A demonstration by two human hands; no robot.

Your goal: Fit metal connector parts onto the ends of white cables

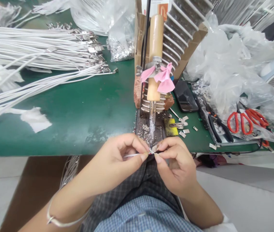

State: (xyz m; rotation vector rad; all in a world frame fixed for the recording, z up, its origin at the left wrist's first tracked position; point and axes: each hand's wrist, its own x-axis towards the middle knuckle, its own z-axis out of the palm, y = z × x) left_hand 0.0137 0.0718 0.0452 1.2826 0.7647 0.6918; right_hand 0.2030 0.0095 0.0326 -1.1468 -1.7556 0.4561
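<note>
The green worktop (88, 106) is supporting the things in front of the person. On its left side, a bundle of white cables (42, 48) is lying with its metal ends (95, 50) pointing toward the middle, probably for easy picking. The soldering iron (153, 88) is standing tip down in a metal clamp (157, 66), which is likely leaving both hands free. The left hand (118, 156) is making a narrow grip, pinching one white cable (130, 155) near its end. The right hand (177, 164) is pinching a small metal connector (154, 148), equally narrowly. Both parts are meeting just below the tip, seemingly so that they are staying within its reach.
</note>
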